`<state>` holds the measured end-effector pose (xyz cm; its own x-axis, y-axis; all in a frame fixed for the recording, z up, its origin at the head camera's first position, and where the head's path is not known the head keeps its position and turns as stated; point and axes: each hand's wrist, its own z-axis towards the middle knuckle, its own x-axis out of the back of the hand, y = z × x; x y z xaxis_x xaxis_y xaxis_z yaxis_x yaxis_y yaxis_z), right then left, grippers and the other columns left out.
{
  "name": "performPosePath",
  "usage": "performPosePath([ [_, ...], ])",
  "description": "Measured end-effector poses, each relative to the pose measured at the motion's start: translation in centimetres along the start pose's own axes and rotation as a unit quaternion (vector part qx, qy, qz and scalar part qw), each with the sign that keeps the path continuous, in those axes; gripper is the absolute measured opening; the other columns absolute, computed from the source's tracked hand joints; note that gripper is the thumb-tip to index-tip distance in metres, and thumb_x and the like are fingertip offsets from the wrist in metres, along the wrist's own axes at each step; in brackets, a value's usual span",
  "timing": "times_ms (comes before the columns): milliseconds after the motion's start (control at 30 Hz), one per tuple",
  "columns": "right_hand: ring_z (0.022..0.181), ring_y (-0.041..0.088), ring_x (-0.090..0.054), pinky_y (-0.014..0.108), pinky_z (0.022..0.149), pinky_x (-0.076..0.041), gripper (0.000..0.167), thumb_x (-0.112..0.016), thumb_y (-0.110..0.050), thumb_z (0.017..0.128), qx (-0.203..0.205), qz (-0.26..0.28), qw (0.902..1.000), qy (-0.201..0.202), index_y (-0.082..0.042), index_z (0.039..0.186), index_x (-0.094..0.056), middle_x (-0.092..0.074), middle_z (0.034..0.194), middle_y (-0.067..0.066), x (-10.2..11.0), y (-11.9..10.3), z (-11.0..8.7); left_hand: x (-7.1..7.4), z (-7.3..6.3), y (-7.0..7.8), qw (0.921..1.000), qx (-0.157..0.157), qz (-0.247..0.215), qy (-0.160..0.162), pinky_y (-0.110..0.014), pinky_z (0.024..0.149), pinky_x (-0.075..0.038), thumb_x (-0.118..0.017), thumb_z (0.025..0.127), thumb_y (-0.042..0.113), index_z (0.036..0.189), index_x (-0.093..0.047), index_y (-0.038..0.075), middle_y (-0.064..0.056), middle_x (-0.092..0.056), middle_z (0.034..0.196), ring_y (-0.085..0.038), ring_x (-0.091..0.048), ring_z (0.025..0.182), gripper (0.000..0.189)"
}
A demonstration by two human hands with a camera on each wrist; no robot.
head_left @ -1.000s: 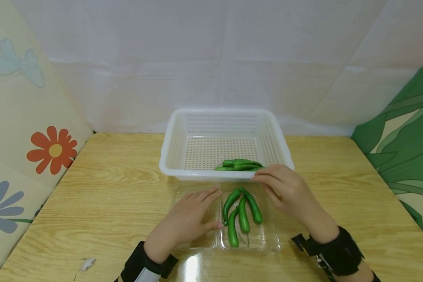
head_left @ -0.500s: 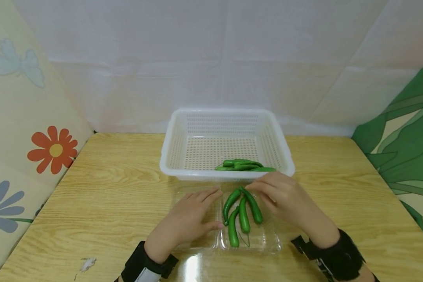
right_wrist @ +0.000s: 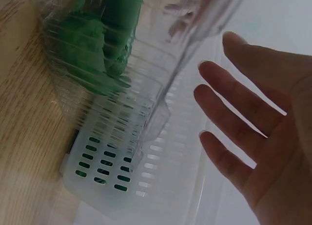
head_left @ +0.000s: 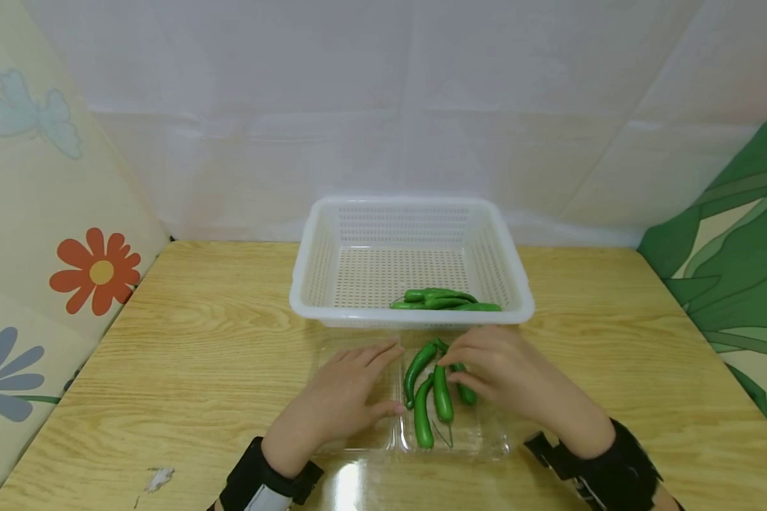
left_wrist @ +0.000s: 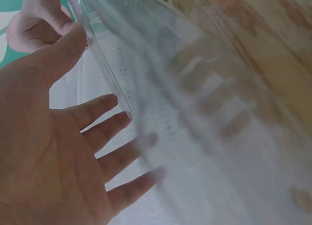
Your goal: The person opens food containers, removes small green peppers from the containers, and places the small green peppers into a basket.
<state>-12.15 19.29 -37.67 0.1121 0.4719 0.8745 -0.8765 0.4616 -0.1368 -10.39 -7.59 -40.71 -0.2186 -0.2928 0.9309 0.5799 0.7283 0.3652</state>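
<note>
A clear plastic box [head_left: 493, 446] with two compartments lies in front of the person. Several green chili peppers [head_left: 443, 403] lie in its right compartment. The left hand [head_left: 345, 397] rests over the left compartment, fingers stretched out towards the divider; the left wrist view shows its straight fingers [left_wrist: 119, 159] against the clear plastic. Above the right compartment is the right hand [head_left: 508, 369], its fingertips close to the peppers and partly covering one of them. In the right wrist view its fingers [right_wrist: 234, 105] are spread and bent a little, with nothing held between them.
Directly behind the box stands a white perforated basket [head_left: 358, 313], with several more green chili peppers [head_left: 439, 299] along its near wall. A wooden table [head_left: 217, 341] carries everything. White cloth [head_left: 383, 106] hangs behind, and patterned panels flank both sides.
The right hand has come from the basket's front rim down and to the left, over the peppers in the box. The left hand has stayed where it was.
</note>
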Motion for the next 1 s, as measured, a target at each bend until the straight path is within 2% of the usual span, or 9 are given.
performPosePath([
  [100, 0.088, 0.014, -0.066, 0.037, 0.079, -0.057, 0.034, -0.09, -0.011, 0.066, -0.022, -0.001, 0.9993, -0.03, -0.011, 0.097, -0.076, -0.071, 0.095, -0.004, 0.0, -0.2, -0.1, 0.0, 0.0, 0.0, 1.0, 0.0, 0.001, -0.002, -0.049, 0.115, -0.031, -0.063, 0.09, 0.056, 0.155, -0.035, 0.016, -0.001, -0.03, 0.161, -0.025, -0.04, 0.139, 0.081],
  [300, 0.098, 0.016, -0.065, 0.041, 0.087, -0.056, 0.04, -0.09, -0.014, 0.068, -0.071, 0.006, 0.9935, -0.089, -0.013, 0.105, -0.075, -0.071, 0.104, -0.004, -0.2, -0.4, -0.2, 0.0, 0.1, -0.1, 1.0, -0.001, 0.002, -0.007, -0.049, 0.115, -0.031, -0.061, 0.091, 0.057, 0.155, -0.034, 0.017, 0.0, -0.029, 0.161, -0.024, -0.039, 0.14, 0.081],
  [433, 0.102, 0.018, -0.065, 0.043, 0.091, -0.054, 0.042, -0.09, -0.014, 0.069, -0.084, 0.007, 0.9898, -0.115, -0.014, 0.108, -0.074, -0.07, 0.108, -0.003, -0.5, -0.5, -0.1, 0.0, 0.1, -0.1, 1.0, 0.0, 0.002, -0.006, -0.049, 0.115, -0.031, -0.061, 0.091, 0.057, 0.155, -0.034, 0.017, 0.0, -0.029, 0.161, -0.024, -0.039, 0.14, 0.081],
  [1000, 0.105, 0.021, -0.064, 0.046, 0.094, -0.053, 0.045, -0.09, -0.013, 0.069, -0.096, 0.019, 0.9854, -0.139, -0.013, 0.111, -0.073, -0.07, 0.112, -0.001, -1.1, -0.7, -0.1, 0.0, 0.0, -0.1, 0.9999, 0.003, -0.005, -0.009, -0.049, 0.116, -0.03, -0.062, 0.091, 0.056, 0.155, -0.034, 0.017, 0.001, -0.028, 0.161, -0.024, -0.038, 0.14, 0.081],
])
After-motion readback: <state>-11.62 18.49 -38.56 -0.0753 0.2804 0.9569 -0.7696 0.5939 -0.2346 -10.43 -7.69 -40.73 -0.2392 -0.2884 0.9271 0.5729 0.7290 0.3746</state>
